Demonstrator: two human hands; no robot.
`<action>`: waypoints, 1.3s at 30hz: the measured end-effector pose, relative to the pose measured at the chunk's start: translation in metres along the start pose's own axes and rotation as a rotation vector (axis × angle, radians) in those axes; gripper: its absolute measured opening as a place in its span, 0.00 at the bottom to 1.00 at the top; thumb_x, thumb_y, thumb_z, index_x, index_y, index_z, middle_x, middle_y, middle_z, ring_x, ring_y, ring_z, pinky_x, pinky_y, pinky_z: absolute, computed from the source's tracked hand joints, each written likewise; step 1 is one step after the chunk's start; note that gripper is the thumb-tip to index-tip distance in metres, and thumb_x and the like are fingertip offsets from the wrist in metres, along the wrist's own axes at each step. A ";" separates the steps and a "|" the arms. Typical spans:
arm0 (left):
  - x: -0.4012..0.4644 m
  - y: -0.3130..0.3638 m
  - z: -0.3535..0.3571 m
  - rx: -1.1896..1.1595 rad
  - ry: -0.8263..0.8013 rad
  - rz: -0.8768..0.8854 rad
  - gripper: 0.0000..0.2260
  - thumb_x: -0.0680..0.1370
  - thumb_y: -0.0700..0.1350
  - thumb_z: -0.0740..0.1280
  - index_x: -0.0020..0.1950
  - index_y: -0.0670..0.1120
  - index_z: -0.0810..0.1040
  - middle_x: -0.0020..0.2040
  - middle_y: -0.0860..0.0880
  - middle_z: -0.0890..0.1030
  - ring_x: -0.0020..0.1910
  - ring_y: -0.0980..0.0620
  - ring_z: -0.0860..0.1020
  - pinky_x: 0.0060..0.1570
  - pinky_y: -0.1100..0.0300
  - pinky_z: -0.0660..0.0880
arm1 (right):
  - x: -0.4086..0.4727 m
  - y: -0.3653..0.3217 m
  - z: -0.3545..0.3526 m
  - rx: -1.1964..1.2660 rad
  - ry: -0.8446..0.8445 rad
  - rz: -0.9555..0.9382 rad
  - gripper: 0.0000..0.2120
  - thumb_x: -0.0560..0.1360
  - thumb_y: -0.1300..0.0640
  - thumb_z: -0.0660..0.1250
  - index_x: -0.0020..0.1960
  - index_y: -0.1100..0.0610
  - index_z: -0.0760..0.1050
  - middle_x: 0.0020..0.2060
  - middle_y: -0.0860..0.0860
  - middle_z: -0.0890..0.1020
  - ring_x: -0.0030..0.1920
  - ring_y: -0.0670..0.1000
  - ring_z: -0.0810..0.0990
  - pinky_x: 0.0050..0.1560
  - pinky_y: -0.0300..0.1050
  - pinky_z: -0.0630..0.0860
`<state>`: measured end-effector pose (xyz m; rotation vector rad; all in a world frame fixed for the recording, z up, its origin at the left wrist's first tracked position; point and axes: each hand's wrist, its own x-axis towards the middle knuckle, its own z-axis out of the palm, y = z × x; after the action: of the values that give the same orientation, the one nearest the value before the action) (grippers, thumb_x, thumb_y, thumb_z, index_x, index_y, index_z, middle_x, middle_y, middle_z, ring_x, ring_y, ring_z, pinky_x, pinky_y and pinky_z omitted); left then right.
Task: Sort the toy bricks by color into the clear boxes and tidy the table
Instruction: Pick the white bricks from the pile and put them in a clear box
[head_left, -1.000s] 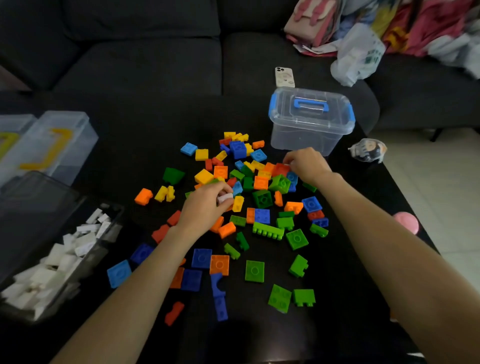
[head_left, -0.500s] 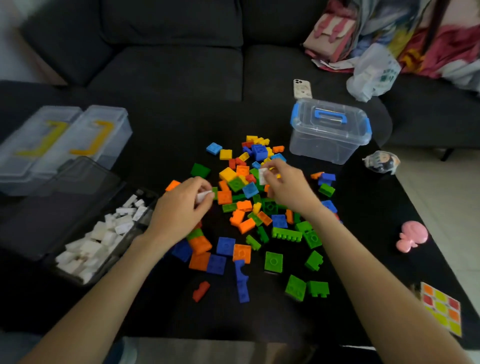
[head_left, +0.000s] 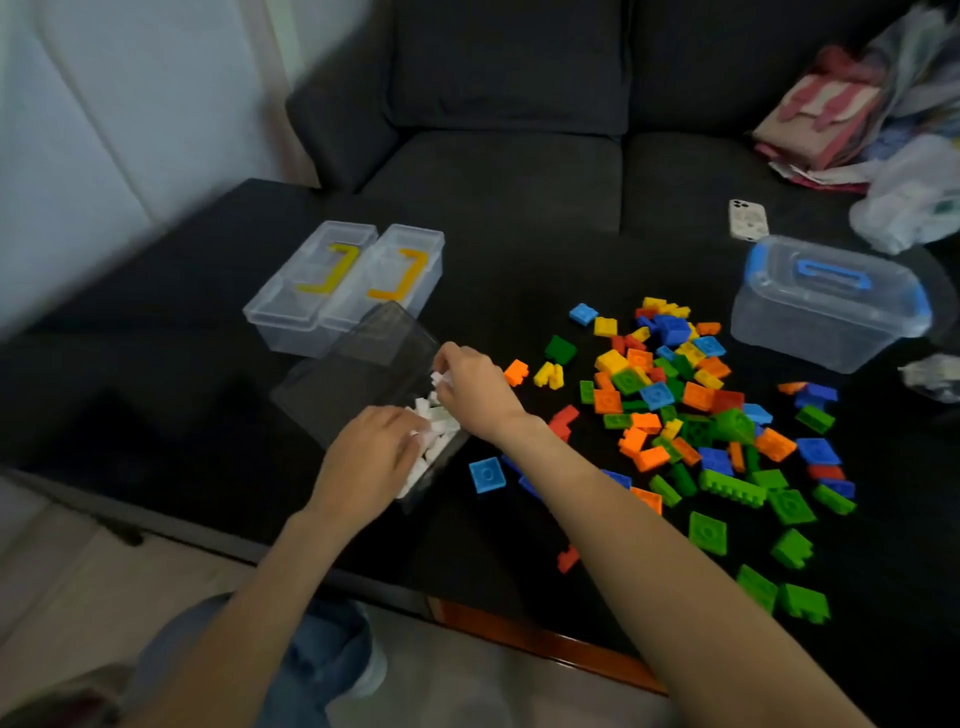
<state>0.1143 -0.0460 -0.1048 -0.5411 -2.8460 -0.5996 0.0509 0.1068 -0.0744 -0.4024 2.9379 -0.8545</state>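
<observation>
An open clear box (head_left: 435, 486) holding white bricks (head_left: 437, 451) sits at the table's left, its lid (head_left: 363, 358) tipped back. My left hand (head_left: 371, 460) rests over the box, fingertips down among the white bricks; whether it grips one is hidden. Just above the box's far corner, my right hand (head_left: 472, 389) pinches a white brick (head_left: 439, 379). A loose pile of coloured bricks (head_left: 675, 405), blue, yellow, orange, red and green, spreads across the black table (head_left: 208, 415) to the right.
Two closed clear boxes, one with a yellow handle (head_left: 311, 291) and one with an orange handle (head_left: 387, 280), stand behind the open box. A larger clear box with blue latches (head_left: 831, 306) sits at the far right. A phone (head_left: 748, 219) lies on the dark sofa.
Both hands have swung left from the coloured pile to the open box of white bricks, each carrying a white brick. My view has turned left with them.
</observation>
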 end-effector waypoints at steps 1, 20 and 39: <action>-0.004 -0.002 0.000 -0.001 -0.003 0.033 0.14 0.78 0.48 0.61 0.58 0.45 0.79 0.56 0.48 0.80 0.56 0.50 0.76 0.55 0.57 0.72 | 0.001 -0.001 0.002 -0.078 -0.008 -0.018 0.13 0.76 0.60 0.62 0.60 0.59 0.70 0.56 0.58 0.75 0.56 0.59 0.76 0.55 0.53 0.74; -0.024 -0.042 -0.023 -0.041 0.216 -0.092 0.17 0.78 0.36 0.62 0.67 0.41 0.73 0.70 0.44 0.69 0.72 0.48 0.63 0.68 0.58 0.58 | -0.042 -0.006 0.037 -0.272 -0.244 -0.564 0.20 0.81 0.49 0.54 0.72 0.51 0.67 0.73 0.53 0.65 0.73 0.53 0.62 0.72 0.50 0.58; -0.010 -0.008 -0.039 -0.340 0.220 -0.098 0.16 0.76 0.39 0.66 0.64 0.49 0.75 0.57 0.55 0.78 0.54 0.64 0.75 0.55 0.71 0.71 | -0.053 -0.012 0.035 -0.321 -0.299 -0.403 0.29 0.81 0.42 0.46 0.78 0.51 0.46 0.77 0.49 0.46 0.75 0.46 0.38 0.74 0.46 0.35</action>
<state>0.1245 -0.0729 -0.0752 -0.3587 -2.5860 -1.0991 0.1089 0.0925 -0.0986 -1.0656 2.7446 -0.2987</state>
